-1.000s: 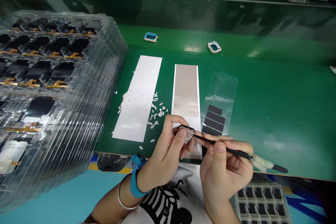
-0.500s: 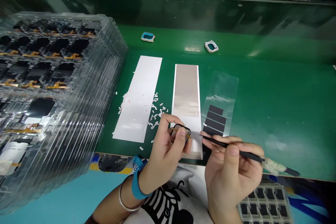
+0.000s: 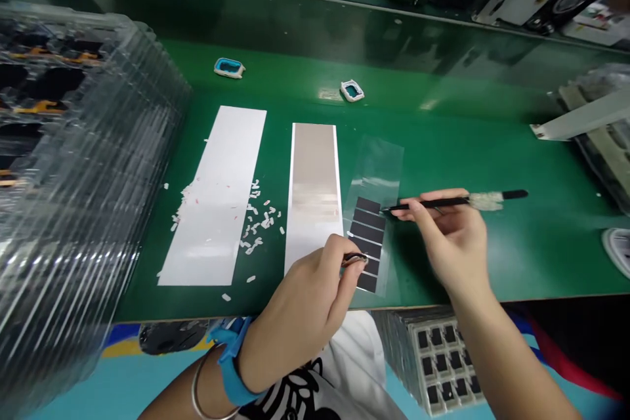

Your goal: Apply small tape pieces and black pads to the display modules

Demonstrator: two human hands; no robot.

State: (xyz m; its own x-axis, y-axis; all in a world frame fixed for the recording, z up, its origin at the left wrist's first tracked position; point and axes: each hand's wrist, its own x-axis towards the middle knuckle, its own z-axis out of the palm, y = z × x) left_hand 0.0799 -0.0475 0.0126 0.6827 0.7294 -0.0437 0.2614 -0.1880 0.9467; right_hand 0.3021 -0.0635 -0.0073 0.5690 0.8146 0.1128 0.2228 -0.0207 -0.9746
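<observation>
My left hand pinches a small dark-rimmed part, seen nearly edge-on, above the lower end of a clear sheet. Several black rectangular stickers sit in a column on that sheet. In my right hand is a pair of black tweezers, its handle partly wrapped in pale tape. The tweezer tips lie at the right edge of the topmost sticker; whether they touch it I cannot tell. Left of the sheet lies a white-edged strip with a beige upper area.
A white sheet lies farther left, with small white scraps around it. Tall stacked clear trays stand at the left. Two small watch-like frames rest toward the back. A part tray sits below the table edge.
My right hand has moved up and right, bringing the tweezers to the top sticker. My left hand has turned over and shifted toward the clear sheet with the part. The view has swung right.
</observation>
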